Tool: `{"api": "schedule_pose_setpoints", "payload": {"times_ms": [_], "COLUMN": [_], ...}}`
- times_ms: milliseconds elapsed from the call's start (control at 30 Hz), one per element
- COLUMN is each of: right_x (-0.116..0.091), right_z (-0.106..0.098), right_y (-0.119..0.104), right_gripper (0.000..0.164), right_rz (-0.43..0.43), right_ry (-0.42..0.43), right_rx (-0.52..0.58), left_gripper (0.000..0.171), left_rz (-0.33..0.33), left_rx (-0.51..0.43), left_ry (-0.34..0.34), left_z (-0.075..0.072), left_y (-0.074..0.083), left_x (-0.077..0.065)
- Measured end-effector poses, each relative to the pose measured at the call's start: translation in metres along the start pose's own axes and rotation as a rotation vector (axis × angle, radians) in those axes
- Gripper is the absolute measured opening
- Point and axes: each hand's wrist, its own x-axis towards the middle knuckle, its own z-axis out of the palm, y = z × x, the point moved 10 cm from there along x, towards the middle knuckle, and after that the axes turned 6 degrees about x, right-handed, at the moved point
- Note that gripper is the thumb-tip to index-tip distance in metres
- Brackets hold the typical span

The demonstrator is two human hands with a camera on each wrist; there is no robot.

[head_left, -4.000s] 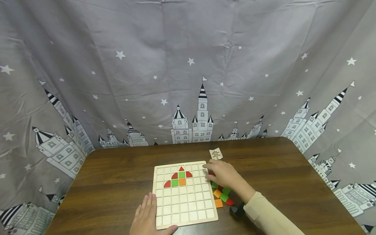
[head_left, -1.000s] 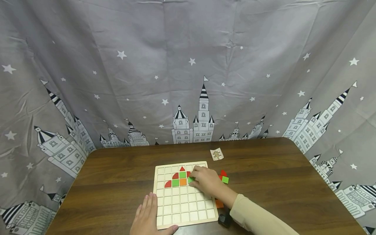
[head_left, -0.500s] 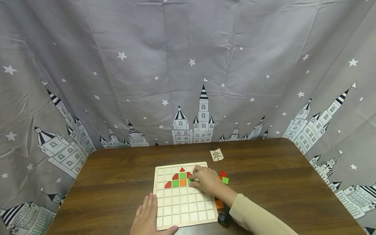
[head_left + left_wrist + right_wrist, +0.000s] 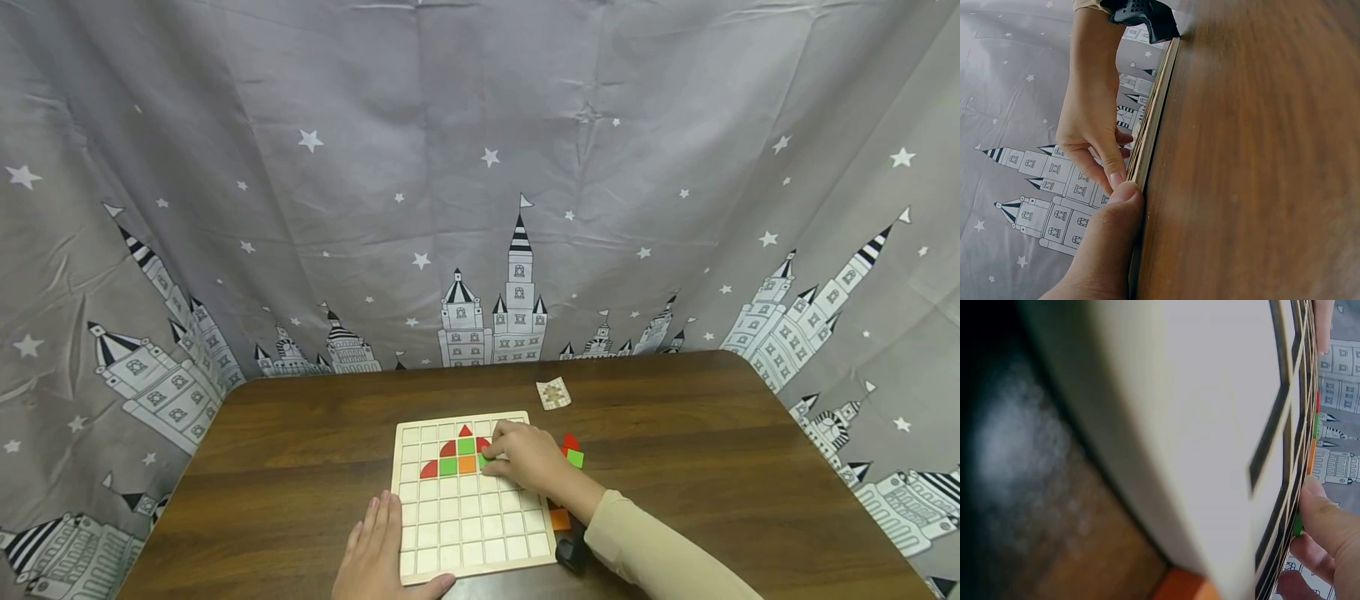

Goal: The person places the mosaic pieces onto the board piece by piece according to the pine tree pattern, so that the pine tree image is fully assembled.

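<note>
A light wooden grid board (image 4: pixel 459 531) lies on the brown table in the head view. Set in its upper cells are a red triangle (image 4: pixel 465 432), red rounded tiles (image 4: pixel 429 470), green squares (image 4: pixel 447 466) and an orange square (image 4: pixel 467 464). My right hand (image 4: pixel 531 458) pinches a green square tile (image 4: pixel 483 461) at the cell right of the orange one, its fingers partly covering it. Between thumb and fingers, the green tile (image 4: pixel 1298 524) also shows in the right wrist view. My left hand (image 4: pixel 375 546) rests straight-fingered along the board's left edge, thumb at the front edge.
Right of the board, partly hidden by my right arm, lie loose tiles: a red one (image 4: pixel 571 441), a green square (image 4: pixel 575 458) and an orange one (image 4: pixel 559 520). A small pattern card (image 4: pixel 553 394) lies behind them. A grey castle-print curtain (image 4: pixel 480 183) hangs behind the table.
Four seconds ago my right hand was by the loose tiles at the board's right edge. It has since moved left onto the board with a green tile. My left hand has stayed put.
</note>
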Motion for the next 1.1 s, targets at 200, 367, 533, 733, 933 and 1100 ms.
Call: {"api": "schedule_pose_setpoints", "payload": {"times_ms": [200,367,533,733,933,1100], "right_x": [0.001,0.002,0.001,-0.002,-0.01,-0.023], "right_z": [0.0,0.001,0.001,0.003,-0.002,-0.015], "right_y": [0.0,0.0,-0.002,-0.004,0.001,0.008], "right_gripper": [0.026,0.024,0.022,0.022,0.028,0.038], "right_rz": [0.001,0.002,-0.015,-0.039,-0.017,0.023], "right_ry": [0.002,-0.005,-0.003,-0.01,-0.008,0.003], "right_rx": [0.004,0.002,-0.008,-0.048,-0.047,-0.027], "left_gripper": [0.146,0.146,0.146,0.147,0.147,0.147], "left_rz": [-0.003,0.001,0.009,0.007,0.001,0.001], "left_rx": [-0.005,-0.01,-0.012,-0.016,-0.014,-0.005], "left_ry": [-0.005,0.001,0.015,0.008,0.002,0.009], "left_z": [0.001,0.0,-0.001,-0.001,-0.001,-0.001], "left_y": [0.0,0.0,0.001,0.001,0.001,0.001], "left_x": [0.001,0.002,0.003,0.002,0.001,0.0]}}
